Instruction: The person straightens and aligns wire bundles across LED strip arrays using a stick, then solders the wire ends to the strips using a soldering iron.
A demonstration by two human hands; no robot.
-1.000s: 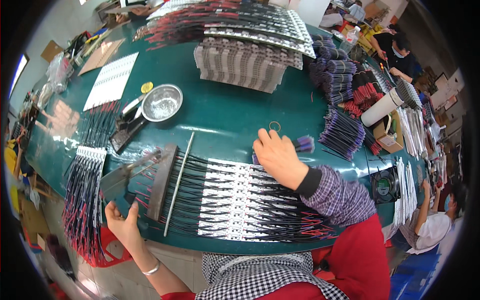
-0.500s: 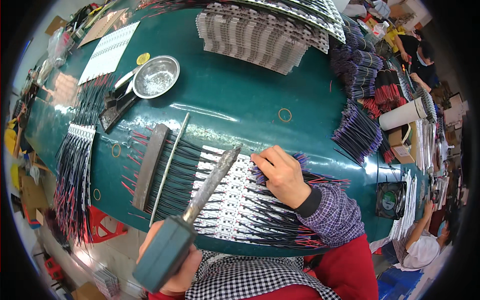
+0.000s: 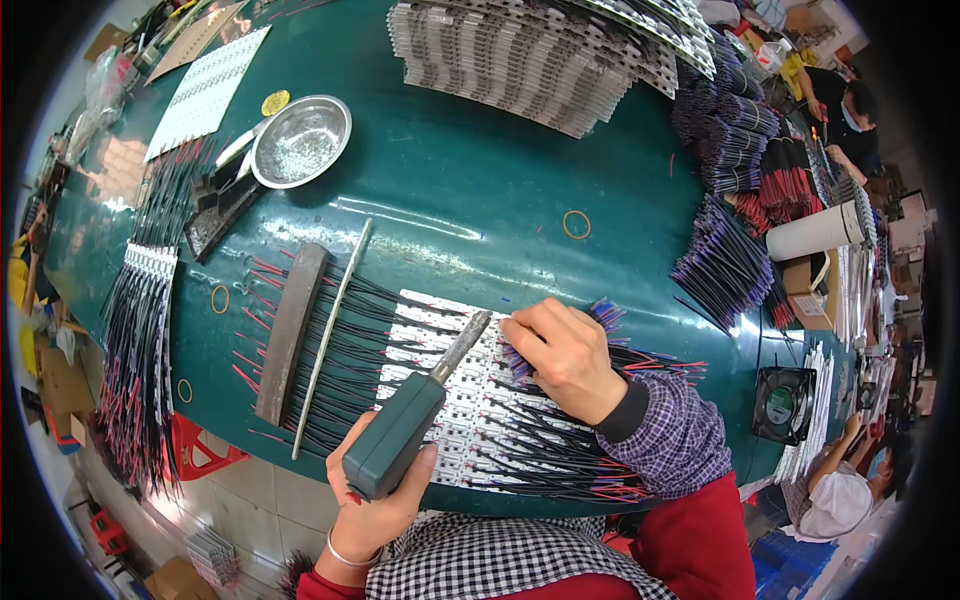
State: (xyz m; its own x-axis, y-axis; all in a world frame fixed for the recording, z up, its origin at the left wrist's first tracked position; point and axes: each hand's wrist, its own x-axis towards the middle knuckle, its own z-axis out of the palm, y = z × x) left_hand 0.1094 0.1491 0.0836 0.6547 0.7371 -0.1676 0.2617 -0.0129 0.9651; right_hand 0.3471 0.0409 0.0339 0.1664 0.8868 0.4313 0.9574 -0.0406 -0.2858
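My left hand (image 3: 377, 515) is wrapped round the dark green handle of a soldering iron (image 3: 397, 435). The iron's thick grey tip reaches over the white circuit boards (image 3: 458, 408), ending just left of my right fingers. My right hand (image 3: 567, 358) is pinched at the boards' upper edge, on thin black wires (image 3: 606, 316) with purplish ends; the fingertips partly hide the wires. Rows of black wires with red ends spread from both sides of the boards. Across the left rows lie a flat dark metal bar (image 3: 292, 335) and a thin silvery rod (image 3: 333, 337).
A metal bowl (image 3: 300, 143) sits at the upper left beside a dark stand (image 3: 222, 215). Stacked boards (image 3: 510, 70) stand at the far side. Wire bundles (image 3: 722, 262) and a small black fan (image 3: 783, 404) lie right. A wired board strip (image 3: 150, 262) hangs over the left edge.
My left hand has brought the soldering iron up and to the right, its tip now closer to my right fingers. My right hand stays at nearly the same spot.
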